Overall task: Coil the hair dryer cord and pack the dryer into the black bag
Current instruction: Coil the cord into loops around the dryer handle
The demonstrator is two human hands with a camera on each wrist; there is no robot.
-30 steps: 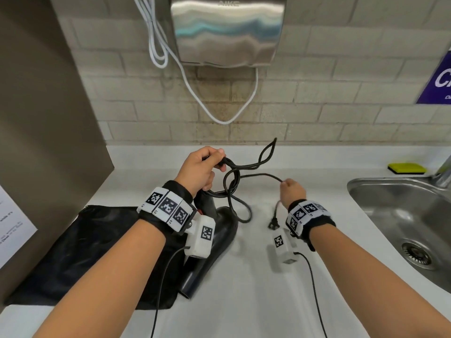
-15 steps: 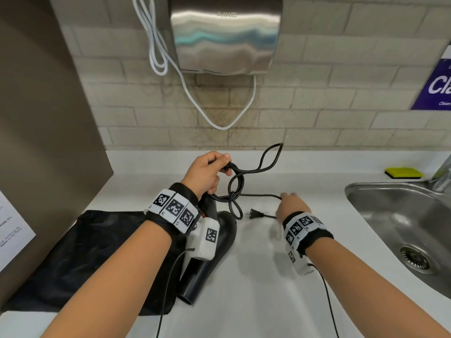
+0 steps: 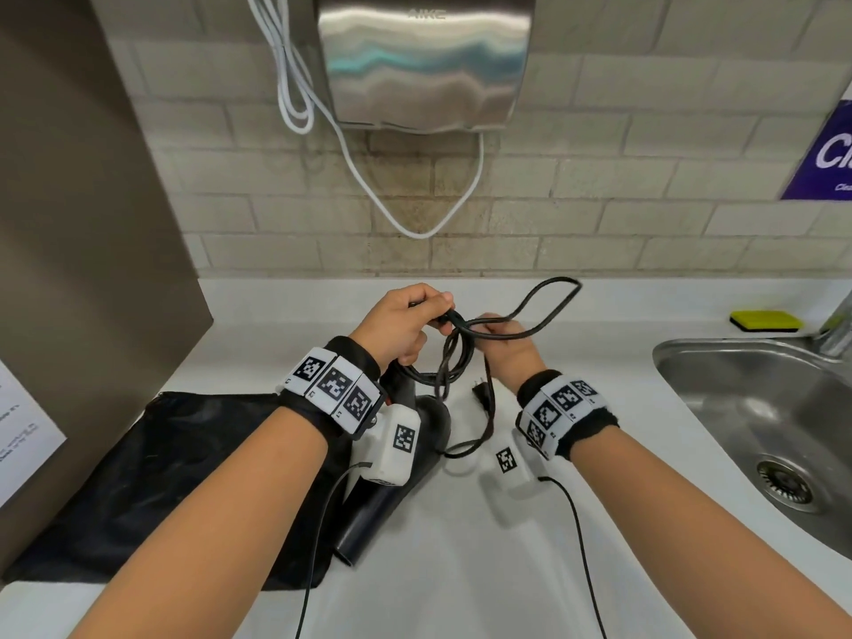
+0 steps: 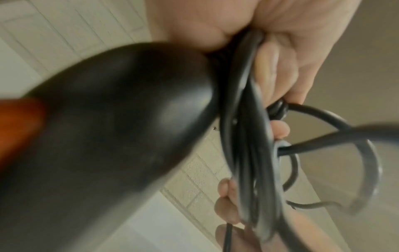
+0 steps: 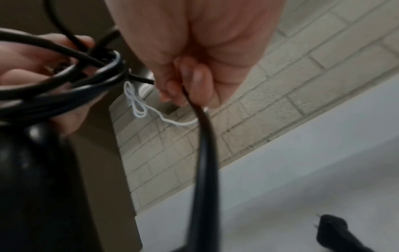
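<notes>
The left hand is closed round several loops of the black cord, gathered at the dryer's handle. Just beside it, the right hand pinches a single strand between thumb and fingers; below it the strand hangs to the plug, near the white desk. Under the left wrist the hair dryer points toward the person, its body over the edge of the black bag lying flat outside the left forearm.
</notes>
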